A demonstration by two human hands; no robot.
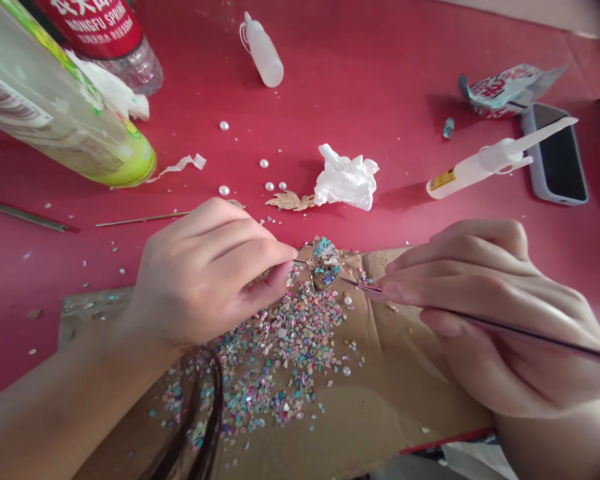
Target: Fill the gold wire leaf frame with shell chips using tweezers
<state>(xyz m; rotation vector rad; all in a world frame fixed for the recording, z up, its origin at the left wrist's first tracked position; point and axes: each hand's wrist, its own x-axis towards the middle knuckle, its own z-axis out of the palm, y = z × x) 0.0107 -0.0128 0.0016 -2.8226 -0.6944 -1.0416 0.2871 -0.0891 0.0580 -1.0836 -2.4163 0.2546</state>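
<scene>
Between the thumb and forefinger of my left hand (215,267) is the thin metal stem of a small wire-framed ornament (325,263). Turquoise, white and brown chips fill its wing-like panels. My right hand (500,313) is closed like a pen grip round a thin brush (520,331) with a dark, pointed tip. That tip sits just right of the ornament; whether it touches cannot be made out. Under and in front of the ornament, a heap of coloured shell chips (280,353) is spread on a cardboard sheet (375,427).
Bottles stand at the left: a green-based one (130,157) and a red-labelled one (105,33). A crumpled tissue (347,179), loose pearls and a gold leaf piece (287,201) lie ahead. Glue bottles (265,57), a phone (557,157) and a wrapper (505,92) are farther off.
</scene>
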